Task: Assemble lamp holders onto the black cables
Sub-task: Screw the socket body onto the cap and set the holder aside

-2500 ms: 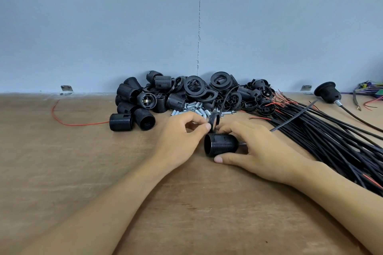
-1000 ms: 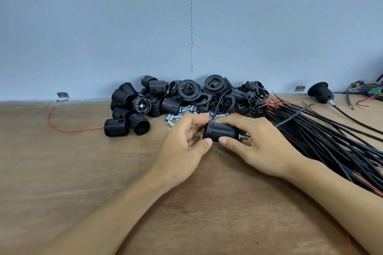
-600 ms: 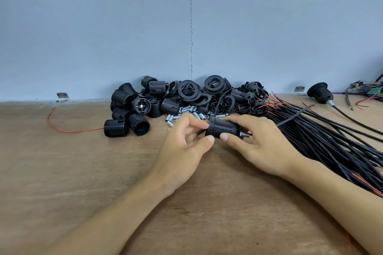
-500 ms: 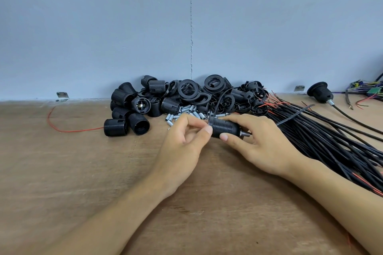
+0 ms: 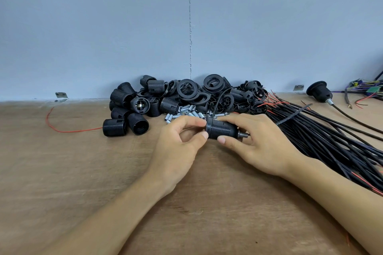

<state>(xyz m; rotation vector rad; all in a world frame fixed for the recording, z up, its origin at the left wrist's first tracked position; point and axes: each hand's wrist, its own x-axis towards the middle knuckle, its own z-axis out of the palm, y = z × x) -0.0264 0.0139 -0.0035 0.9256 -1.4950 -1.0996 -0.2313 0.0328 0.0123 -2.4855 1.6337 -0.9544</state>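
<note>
A black threaded lamp holder (image 5: 222, 128) lies sideways just above the table, a metal nipple sticking out of its right end. My right hand (image 5: 259, 143) grips its body from the right. My left hand (image 5: 178, 143) pinches a black ring at its left end between thumb and forefinger. A thin black cable (image 5: 217, 99) curves up from that end. A bundle of black cables (image 5: 331, 141) with red wire tips lies to the right.
A pile of black holder bodies and rings (image 5: 176, 99) sits against the blue wall, with small metal tubes (image 5: 186, 112) in front. One finished holder on its cable (image 5: 319, 93) rests at far right. A red wire (image 5: 62, 128) lies at left. Coloured wires (image 5: 364, 93) lie in the right corner.
The holder has been lifted off the table and turned. My left hand has moved onto its left end, where a ring now sits; my right hand keeps its grip.
</note>
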